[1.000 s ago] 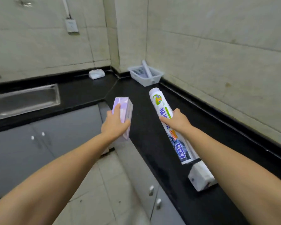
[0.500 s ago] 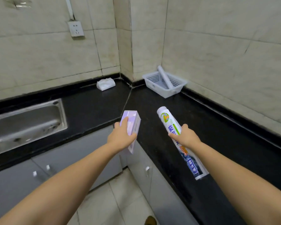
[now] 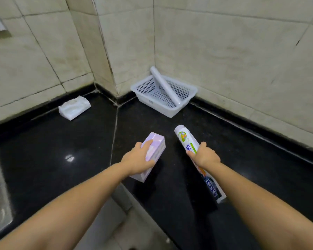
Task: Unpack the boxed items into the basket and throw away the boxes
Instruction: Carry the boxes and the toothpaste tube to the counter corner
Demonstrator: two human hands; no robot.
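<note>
From the head camera, you are gripping a purple box (image 3: pixel 154 153) in your left hand (image 3: pixel 140 160) and a printed roll (image 3: pixel 188 144) in your right hand (image 3: pixel 205 156), mid-frame. Next, you should be lowering the roll into the white basket (image 3: pixel 170 112), upper centre.

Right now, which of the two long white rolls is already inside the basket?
The plain white roll, leaning across the white basket in the corner. The printed roll is outside it, held in the right hand.

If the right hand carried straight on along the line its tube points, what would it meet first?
Probably the basket in the corner. The right hand aims its tube up and left toward the basket's near wall, with only bare counter between, though depth is uncertain.
</note>
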